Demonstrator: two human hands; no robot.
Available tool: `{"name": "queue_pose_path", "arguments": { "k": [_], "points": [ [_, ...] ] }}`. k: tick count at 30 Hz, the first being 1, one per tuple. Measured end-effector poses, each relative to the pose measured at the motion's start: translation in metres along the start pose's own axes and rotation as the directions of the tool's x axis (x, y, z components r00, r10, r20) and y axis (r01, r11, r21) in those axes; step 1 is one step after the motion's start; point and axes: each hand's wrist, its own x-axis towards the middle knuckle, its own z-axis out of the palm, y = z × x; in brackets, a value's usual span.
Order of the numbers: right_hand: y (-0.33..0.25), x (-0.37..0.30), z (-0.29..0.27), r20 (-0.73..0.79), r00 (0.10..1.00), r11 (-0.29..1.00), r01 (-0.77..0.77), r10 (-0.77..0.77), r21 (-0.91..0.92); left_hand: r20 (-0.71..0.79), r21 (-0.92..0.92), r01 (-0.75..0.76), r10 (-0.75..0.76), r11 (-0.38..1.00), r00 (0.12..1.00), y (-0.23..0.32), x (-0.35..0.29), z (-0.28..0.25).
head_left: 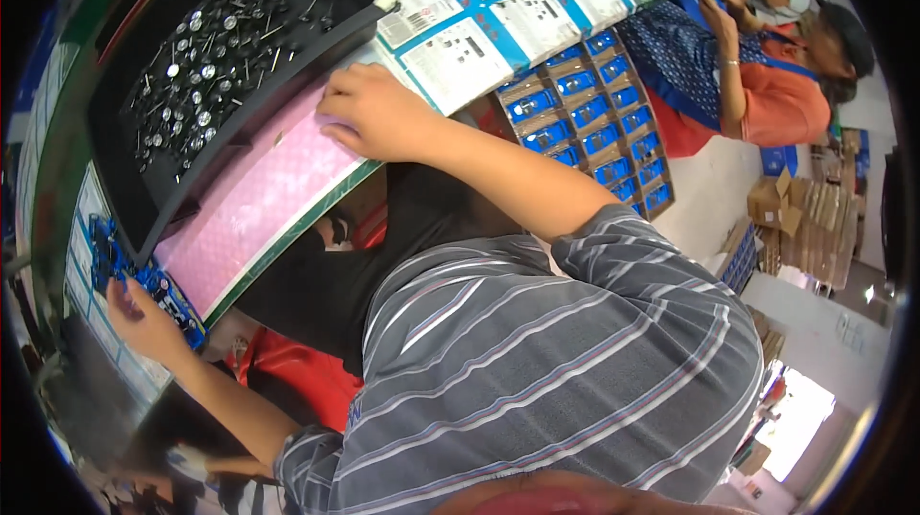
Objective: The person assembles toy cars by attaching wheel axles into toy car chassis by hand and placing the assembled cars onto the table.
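The head-worn fisheye looks down from close above the striped shirt (537,362) to the pink mat (273,184).

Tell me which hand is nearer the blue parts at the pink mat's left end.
Left. The left hand is close beside the blue parts; the right hand is farther off, at the other end of the pink mat.

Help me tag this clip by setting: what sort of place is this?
Probably a factory assembly or packing area, judging by the black bin of loose, shiny round-headed pieces, the rows of blue items, and the stacked cardboard further back.
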Motion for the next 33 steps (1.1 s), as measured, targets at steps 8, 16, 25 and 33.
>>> {"name": "queue_pose_path", "arguments": {
  "k": [8,16,25,33],
  "points": [
    [-0.007,0.0,0.005,-0.028,1.0,1.0,0.013,-0.012,0.021,0.266,-0.42,0.061,0.058,0.906,0.962,0.097,-0.096,0.105],
    [-0.009,0.002,0.006,-0.046,0.999,0.999,0.021,-0.022,-0.029,0.334,-0.629,0.222,0.001,0.745,0.943,0.092,-0.1,0.115],
    [-0.011,-0.002,0.008,-0.047,0.999,0.997,0.024,-0.027,-0.072,0.274,-0.527,0.044,0.121,0.849,0.954,0.103,-0.106,0.112],
    [-0.009,-0.001,0.003,-0.029,1.0,0.998,0.008,-0.01,-0.055,0.233,-0.474,-0.012,0.138,0.881,0.963,0.115,-0.105,0.11]
  ]
}}
